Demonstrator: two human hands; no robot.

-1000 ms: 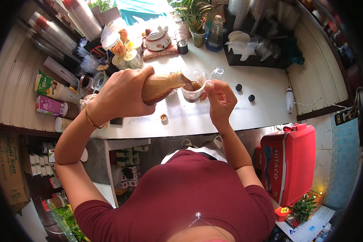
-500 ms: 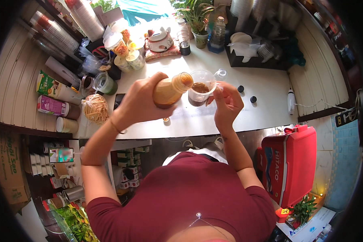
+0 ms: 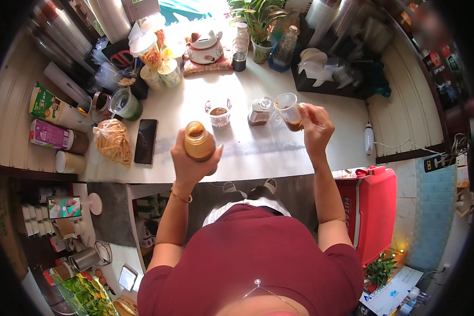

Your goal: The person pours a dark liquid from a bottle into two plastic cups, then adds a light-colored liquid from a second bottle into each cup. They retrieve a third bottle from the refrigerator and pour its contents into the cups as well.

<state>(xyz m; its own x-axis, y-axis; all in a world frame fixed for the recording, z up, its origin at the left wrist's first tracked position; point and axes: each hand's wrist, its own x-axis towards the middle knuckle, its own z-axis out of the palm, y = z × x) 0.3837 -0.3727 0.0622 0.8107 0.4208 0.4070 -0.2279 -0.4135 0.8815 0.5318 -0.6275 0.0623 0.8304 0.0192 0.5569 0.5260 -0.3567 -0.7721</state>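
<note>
My left hand (image 3: 180, 162) is wrapped round an open clear bottle (image 3: 200, 146) of brown liquid, close to the counter's front edge. Its mouth faces up. In my right hand (image 3: 318, 129), the fingers pinch the handle of a small clear measuring cup (image 3: 288, 108), which is tilted with some dark brown liquid in it. Just left of that cup stands a small clear square bottle (image 3: 258, 112) with dark liquid at its bottom. Between my hands, farther back, a clear cup with a red pattern (image 3: 218, 114) holds something brown.
A black phone (image 3: 146, 141) and a bag of stick-shaped snacks (image 3: 112, 141) lie on the left of the white counter (image 3: 279, 158). At the back are a lidded pot (image 3: 205, 50), bottles and a potted plant (image 3: 258, 31). A red cooler (image 3: 376, 210) stands below at right.
My hands have drawn apart. The bottle, earlier tipped at the measuring cup, is lower and more upright. The measuring cup has moved right, and the patterned cup and square bottle now show.
</note>
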